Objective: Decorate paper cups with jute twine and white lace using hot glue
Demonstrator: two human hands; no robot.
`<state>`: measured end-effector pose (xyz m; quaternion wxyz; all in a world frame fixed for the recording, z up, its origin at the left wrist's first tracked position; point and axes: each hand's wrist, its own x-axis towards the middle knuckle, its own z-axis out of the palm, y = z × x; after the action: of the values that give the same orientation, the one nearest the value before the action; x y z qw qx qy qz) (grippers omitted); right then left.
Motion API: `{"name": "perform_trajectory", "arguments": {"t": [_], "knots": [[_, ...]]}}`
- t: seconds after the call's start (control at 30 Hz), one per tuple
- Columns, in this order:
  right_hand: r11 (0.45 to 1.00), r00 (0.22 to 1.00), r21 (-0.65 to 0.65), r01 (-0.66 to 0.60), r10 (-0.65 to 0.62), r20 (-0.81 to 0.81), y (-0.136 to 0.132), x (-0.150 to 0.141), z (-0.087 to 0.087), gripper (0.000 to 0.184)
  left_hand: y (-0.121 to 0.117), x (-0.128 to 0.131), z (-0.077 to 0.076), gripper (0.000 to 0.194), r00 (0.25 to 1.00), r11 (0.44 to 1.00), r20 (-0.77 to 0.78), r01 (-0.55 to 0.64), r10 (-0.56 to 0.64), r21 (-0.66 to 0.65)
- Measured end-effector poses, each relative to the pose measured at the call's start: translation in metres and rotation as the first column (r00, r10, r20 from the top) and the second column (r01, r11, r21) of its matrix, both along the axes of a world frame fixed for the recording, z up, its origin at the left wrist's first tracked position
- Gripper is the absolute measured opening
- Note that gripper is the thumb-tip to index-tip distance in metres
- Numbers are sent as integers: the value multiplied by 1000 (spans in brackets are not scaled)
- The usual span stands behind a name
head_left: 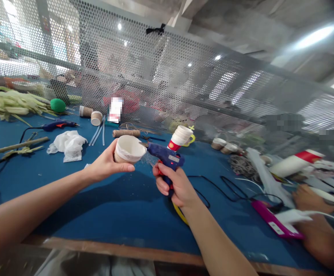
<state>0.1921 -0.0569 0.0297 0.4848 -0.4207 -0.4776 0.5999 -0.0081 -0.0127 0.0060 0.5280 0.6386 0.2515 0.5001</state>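
Note:
My left hand point(105, 165) is closed around a white paper cup point(129, 149), tilted with its mouth facing me, above the blue table point(121, 207). My right hand point(175, 184) grips a blue hot glue gun point(167, 156) by its handle. The gun's nozzle points left and touches the cup's rim. A small red light shows on the gun's body. A black cord point(213, 184) trails from the gun to the right across the table.
A stack of paper cups point(180, 138), twine spool point(126, 133), white cloth point(68, 145), second glue gun point(58, 124), green ball point(58, 105) and pale leaves point(8, 103) lie behind. Another person's hands point(313, 199) work at right beside a pink object point(273, 221). Perforated metal screen point(167, 76) backs the table.

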Motion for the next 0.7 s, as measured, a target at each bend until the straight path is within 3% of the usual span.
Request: {"name": "perform_trajectory", "arguments": {"t": [0.13, 0.23, 0.33, 0.43, 0.5, 0.7], "knots": [[979, 946, 187, 79, -133, 295, -2, 5, 1, 27, 3, -2, 2, 73, 996, 997, -62, -56, 58, 47], [944, 810, 314, 97, -258, 526, -3, 9, 4, 29, 6, -4, 2, 68, 982, 987, -147, -105, 122, 119], [935, 677, 339, 99, -313, 666, -7, 9, 10, 30, 8, -5, 1, 65, 968, 981, -204, -112, 144, 161], [945, 612, 317, 77, -296, 733, -10, 8, 17, 31, 7, -6, 2, 64, 950, 972, -263, -117, 169, 202], [956, 613, 288, 53, -259, 746, -11, 9, 20, 32, 6, -6, 3, 64, 937, 968, -298, -116, 181, 222], [947, 767, 322, -12, -199, 611, -8, 22, 20, 27, 5, -6, 5, 67, 935, 970, -322, -73, 147, 232]]}}
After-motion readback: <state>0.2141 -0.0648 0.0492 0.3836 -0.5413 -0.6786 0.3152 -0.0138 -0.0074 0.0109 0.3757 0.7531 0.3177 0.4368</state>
